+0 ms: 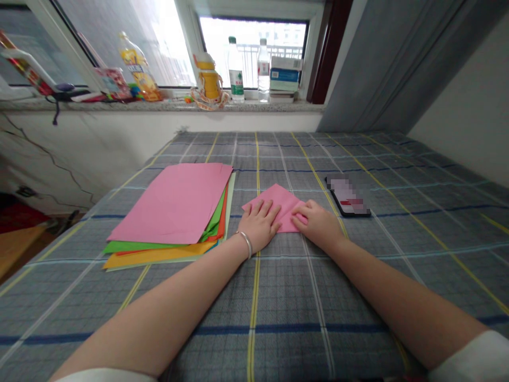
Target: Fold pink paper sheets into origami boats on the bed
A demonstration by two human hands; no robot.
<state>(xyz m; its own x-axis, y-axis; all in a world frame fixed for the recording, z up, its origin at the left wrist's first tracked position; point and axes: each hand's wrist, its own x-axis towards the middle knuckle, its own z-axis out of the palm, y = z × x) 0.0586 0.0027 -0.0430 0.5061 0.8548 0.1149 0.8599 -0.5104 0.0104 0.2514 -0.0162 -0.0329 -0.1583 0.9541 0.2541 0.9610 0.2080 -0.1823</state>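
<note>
A small folded pink paper (pixel 280 200) lies on the grey plaid cloth (pixel 278 307) in front of me. My left hand (pixel 260 223), with a bracelet at the wrist, lies flat on the paper's left part, fingers stretched out. My right hand (pixel 316 220) presses the paper's right edge with curled fingers, its fingertips on the fold.
A stack of coloured sheets (pixel 175 212), pink on top, lies to the left. A phone (pixel 348 196) lies to the right of the hands. Bottles (pixel 236 69), a yellow jar (pixel 209 77) and boxes (pixel 285 77) stand on the windowsill at the back.
</note>
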